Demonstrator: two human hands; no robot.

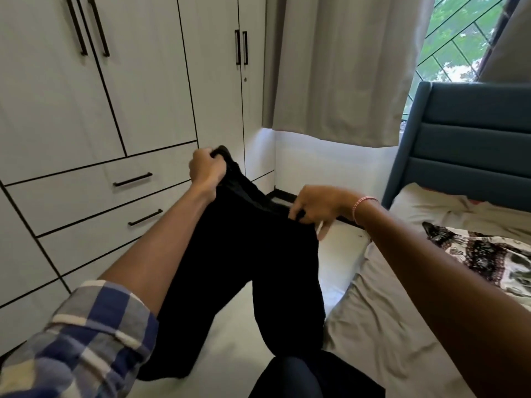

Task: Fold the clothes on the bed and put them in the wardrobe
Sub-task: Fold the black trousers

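Facing rumpled bed, closed white wardrobe

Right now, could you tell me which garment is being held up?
The black trousers, gripped by the left hand and right hand; the patterned garment lies on the bed.

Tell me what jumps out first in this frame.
Black trousers are held up mid-frame, the waistband gripped by the left grip and pinched by the right grip, with the legs hanging toward the floor. To the left, the white wardrobe has its doors and drawers closed. At right, a black-and-white patterned cloth lies on the bed.
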